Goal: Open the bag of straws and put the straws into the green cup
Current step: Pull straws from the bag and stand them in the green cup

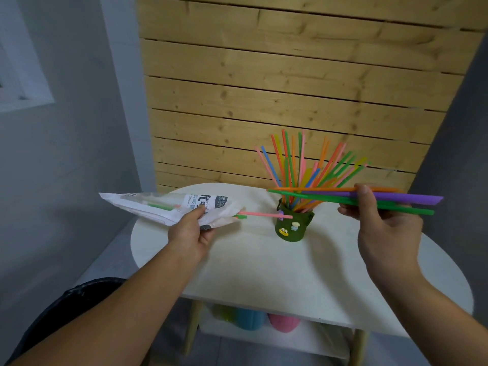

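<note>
Several straws [396, 198] lie bunched in our right hand [388, 228], pinched level with their tips above the green cup [293, 228], which stands on the white table [264, 273] bristling with others. Our left hand [188, 231] grips the plastic bag [158, 207], a pink straw [264, 215] poking from its mouth toward the cup.

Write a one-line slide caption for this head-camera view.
Left hand holds the straw bag while the right hand grips a few straws level by the straw-filled green cup on the white table.
</note>
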